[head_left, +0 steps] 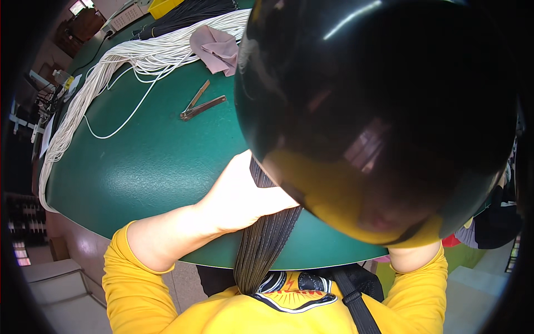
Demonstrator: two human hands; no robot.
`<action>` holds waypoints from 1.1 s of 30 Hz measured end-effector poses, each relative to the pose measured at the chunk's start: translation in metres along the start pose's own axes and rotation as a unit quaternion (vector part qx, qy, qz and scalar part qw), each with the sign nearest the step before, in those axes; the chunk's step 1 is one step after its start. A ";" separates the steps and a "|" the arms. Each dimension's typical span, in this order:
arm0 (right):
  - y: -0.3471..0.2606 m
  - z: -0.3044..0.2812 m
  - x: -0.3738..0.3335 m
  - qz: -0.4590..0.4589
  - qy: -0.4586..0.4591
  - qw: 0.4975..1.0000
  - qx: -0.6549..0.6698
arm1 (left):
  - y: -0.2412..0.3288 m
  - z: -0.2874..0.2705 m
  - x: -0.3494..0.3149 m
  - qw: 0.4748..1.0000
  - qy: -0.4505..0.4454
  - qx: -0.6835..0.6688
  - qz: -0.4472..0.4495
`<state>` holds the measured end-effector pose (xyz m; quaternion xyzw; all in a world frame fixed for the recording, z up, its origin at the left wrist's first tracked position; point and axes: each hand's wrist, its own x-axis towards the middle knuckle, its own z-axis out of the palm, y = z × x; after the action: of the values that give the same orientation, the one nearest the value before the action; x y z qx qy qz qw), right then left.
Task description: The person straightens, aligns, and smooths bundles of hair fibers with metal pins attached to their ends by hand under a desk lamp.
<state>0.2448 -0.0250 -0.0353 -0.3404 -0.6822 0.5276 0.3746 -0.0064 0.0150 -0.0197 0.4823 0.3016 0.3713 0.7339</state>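
Note:
My left hand is closed around a thick bundle of thin black cables. The bundle hangs over the table's near edge toward my yellow top, and its far end passes behind a big glossy black dome. That dome fills most of the right half of the view, close up. My right forearm disappears beneath it, so my right hand is hidden. Beyond my left hand, a small hinged metal tool lies spread in a V on the green table.
A long bundle of white cables runs along the far edge and drops off the table's left side. A mauve cloth rests on it. Behind are more black cables and a yellow bin. A bottle stands at far left.

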 end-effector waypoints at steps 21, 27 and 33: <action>-0.011 -0.001 0.027 0.004 0.007 1.000 0.023 | 0.025 0.016 -0.005 0.990 0.052 0.132 -0.013; -0.013 0.007 0.029 0.001 0.011 0.999 0.034 | 0.021 0.004 0.000 0.994 0.014 0.049 -0.099; -0.015 0.011 0.017 0.008 0.014 0.999 0.040 | 0.016 0.005 -0.004 0.996 0.052 0.032 -0.057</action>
<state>0.2262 -0.0184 -0.0194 -0.3380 -0.6528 0.5525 0.3928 -0.0086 0.0139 -0.0028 0.4677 0.3784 0.3436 0.7211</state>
